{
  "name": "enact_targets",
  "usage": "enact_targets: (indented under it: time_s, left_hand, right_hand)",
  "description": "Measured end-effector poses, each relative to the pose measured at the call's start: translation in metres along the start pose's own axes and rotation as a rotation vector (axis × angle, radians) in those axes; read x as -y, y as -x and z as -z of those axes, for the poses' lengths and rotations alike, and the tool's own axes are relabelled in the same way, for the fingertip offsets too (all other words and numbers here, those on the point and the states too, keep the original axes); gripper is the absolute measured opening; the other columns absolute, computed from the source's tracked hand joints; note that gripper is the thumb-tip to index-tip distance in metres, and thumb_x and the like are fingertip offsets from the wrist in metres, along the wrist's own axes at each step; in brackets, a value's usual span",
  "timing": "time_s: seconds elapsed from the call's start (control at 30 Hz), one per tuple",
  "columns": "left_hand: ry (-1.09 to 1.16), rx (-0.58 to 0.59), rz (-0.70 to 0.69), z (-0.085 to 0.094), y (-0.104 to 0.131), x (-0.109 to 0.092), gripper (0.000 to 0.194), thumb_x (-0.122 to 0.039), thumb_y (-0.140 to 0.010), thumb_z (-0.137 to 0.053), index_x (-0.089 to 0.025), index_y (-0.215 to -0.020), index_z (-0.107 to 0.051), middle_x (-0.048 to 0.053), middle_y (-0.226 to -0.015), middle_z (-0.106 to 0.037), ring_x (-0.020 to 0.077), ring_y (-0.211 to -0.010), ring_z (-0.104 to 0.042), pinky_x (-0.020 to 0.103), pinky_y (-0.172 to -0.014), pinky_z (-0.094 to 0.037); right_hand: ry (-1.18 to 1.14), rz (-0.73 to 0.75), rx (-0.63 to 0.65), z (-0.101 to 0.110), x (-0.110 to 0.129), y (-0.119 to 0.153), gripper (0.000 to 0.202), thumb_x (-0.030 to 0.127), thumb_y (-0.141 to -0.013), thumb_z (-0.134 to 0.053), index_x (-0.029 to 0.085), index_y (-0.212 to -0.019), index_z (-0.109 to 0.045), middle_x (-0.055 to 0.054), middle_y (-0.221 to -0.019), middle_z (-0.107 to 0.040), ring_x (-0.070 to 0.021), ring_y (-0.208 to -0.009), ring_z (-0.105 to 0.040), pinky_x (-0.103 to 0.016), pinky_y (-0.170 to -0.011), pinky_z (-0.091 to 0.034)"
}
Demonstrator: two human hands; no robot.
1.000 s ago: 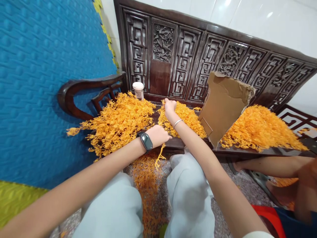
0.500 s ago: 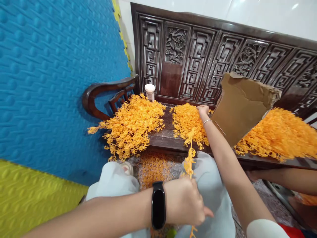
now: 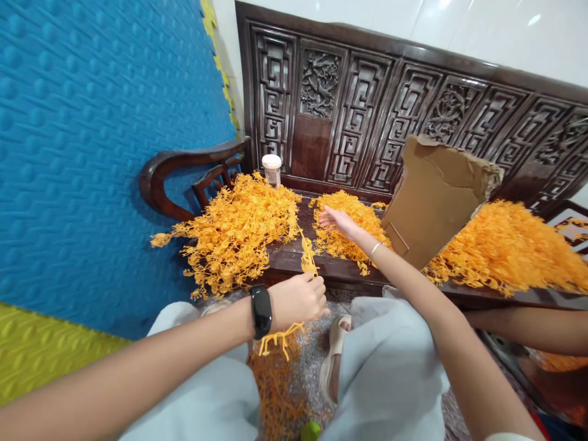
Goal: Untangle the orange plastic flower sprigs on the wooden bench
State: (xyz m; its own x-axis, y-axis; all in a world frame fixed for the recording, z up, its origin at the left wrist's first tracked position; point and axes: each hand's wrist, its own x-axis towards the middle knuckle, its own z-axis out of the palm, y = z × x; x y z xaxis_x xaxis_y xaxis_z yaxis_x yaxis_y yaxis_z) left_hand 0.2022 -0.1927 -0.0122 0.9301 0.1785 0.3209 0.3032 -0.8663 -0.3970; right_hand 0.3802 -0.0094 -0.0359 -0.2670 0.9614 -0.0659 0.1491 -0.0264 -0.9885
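My left hand [image 3: 301,300], with a black band on its wrist, is closed around an orange strand [image 3: 307,254] in front of the dark wooden bench [image 3: 294,260]. The strand rises toward the left orange pile [image 3: 243,226], and a thin branched end hangs below the fist. Over the middle orange pile [image 3: 342,245], my right hand [image 3: 340,222] has its fingers stretched out and holds nothing that I can see. A silver bracelet circles that wrist.
A white lidded tub [image 3: 272,171] stands behind the left pile. Brown cardboard [image 3: 434,196] leans between the middle pile and a large orange pile [image 3: 519,251]. Another person's arm [image 3: 533,329] is at the right. Orange scraps [image 3: 275,392] litter the floor.
My left hand has moved left and up toward the bench with the strand. My right hand has shifted left across the middle pile, and its fingers have spread.
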Motion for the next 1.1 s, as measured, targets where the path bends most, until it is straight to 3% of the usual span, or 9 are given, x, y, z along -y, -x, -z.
enact_targets:
  time_s: [0.1,0.2,0.33,0.4,0.53,0.63,0.87,1.03,1.1]
  left_hand:
    - [-0.03,0.019,-0.055,-0.015,0.001,0.006,0.021,-0.028,-0.08,-0.051,-0.014,-0.064,-0.057,0.004,-0.065,-0.06,0.0161,-0.069,-0.054,0.031,-0.069,-0.04]
    - [-0.067,0.026,-0.077,-0.027,0.002,0.014,0.016,-0.028,-0.078,-0.054,-0.015,-0.069,-0.058,0.005,-0.075,-0.062,0.0176,-0.08,-0.056,0.033,-0.082,-0.039]
    - [-0.081,0.06,-0.001,-0.035,0.01,0.028,0.013,-0.026,-0.078,-0.053,-0.015,-0.079,-0.059,0.006,-0.086,-0.062,0.0191,-0.089,-0.056,0.032,-0.085,-0.04]
    - [-0.088,0.049,0.024,-0.034,0.016,0.033,0.016,-0.025,-0.081,-0.048,-0.014,-0.088,-0.058,0.007,-0.094,-0.062,0.0198,-0.096,-0.054,0.032,-0.089,-0.039]
    - [-0.129,0.012,0.022,-0.022,0.023,0.034,0.026,-0.015,-0.084,-0.039,-0.013,-0.104,-0.054,0.01,-0.108,-0.06,0.0198,-0.112,-0.047,0.036,-0.1,-0.03]
    - [-0.152,-0.005,0.005,-0.011,0.026,0.027,0.032,-0.009,-0.084,-0.033,-0.012,-0.109,-0.053,0.011,-0.113,-0.059,0.0193,-0.114,-0.046,0.036,-0.1,-0.031]
    - [-0.144,0.05,0.002,-0.001,0.036,0.015,0.038,-0.008,-0.082,-0.033,-0.016,-0.112,-0.053,0.01,-0.116,-0.058,0.018,-0.115,-0.046,0.034,-0.099,-0.034]
    - [-0.098,0.009,0.104,0.021,0.049,0.02,0.055,-0.003,-0.079,-0.035,-0.027,-0.129,-0.037,0.004,-0.134,-0.041,0.0183,-0.125,-0.033,0.041,-0.104,-0.026]
    - [-0.064,-0.01,0.195,0.026,0.059,0.023,0.056,-0.003,-0.079,-0.035,-0.026,-0.13,-0.036,0.004,-0.135,-0.04,0.0185,-0.127,-0.029,0.041,-0.105,-0.024]
  right_hand:
    - [-0.171,-0.123,0.277,-0.019,-0.001,0.018,0.053,0.062,-0.076,-0.038,0.017,-0.098,-0.055,-0.009,-0.095,-0.062,-0.0158,-0.076,-0.06,-0.027,-0.061,-0.048]
    - [-0.298,-0.146,0.415,-0.02,0.005,0.029,0.051,0.061,-0.077,-0.039,0.018,-0.101,-0.053,-0.008,-0.093,-0.062,-0.0166,-0.077,-0.06,-0.029,-0.065,-0.049]
    - [-0.33,0.026,0.288,-0.007,0.016,0.039,0.022,0.036,-0.074,-0.059,0.018,-0.087,-0.059,-0.001,-0.078,-0.062,-0.0092,-0.071,-0.058,-0.02,-0.065,-0.046]
    - [-0.324,0.1,0.264,-0.001,0.022,0.045,0.019,0.033,-0.073,-0.059,0.018,-0.085,-0.061,-0.001,-0.078,-0.062,-0.0079,-0.071,-0.057,-0.018,-0.065,-0.045]
    - [-0.213,0.108,0.415,-0.003,0.033,0.066,0.029,0.039,-0.074,-0.057,0.018,-0.094,-0.062,-0.005,-0.095,-0.062,-0.009,-0.072,-0.056,-0.02,-0.062,-0.045]
    - [-0.141,0.096,0.467,-0.013,0.039,0.082,0.03,0.037,-0.071,-0.061,0.018,-0.094,-0.061,-0.005,-0.094,-0.063,-0.0072,-0.065,-0.054,-0.02,-0.059,-0.043]
    - [0.066,0.233,0.328,-0.036,0.053,0.1,0.02,0.028,-0.059,-0.071,0.014,-0.068,-0.059,0.003,-0.063,-0.058,-0.0059,-0.053,-0.05,-0.02,-0.054,-0.041]
    - [-0.093,0.37,0.059,-0.023,0.059,0.097,0.02,0.027,-0.06,-0.07,0.017,-0.069,-0.056,0.005,-0.06,-0.055,-0.0051,-0.049,-0.046,-0.019,-0.047,-0.038]
    - [-0.131,0.388,0.008,-0.016,0.061,0.097,0.02,0.027,-0.06,-0.07,0.017,-0.069,-0.055,0.005,-0.06,-0.054,-0.005,-0.05,-0.046,-0.018,-0.046,-0.036]
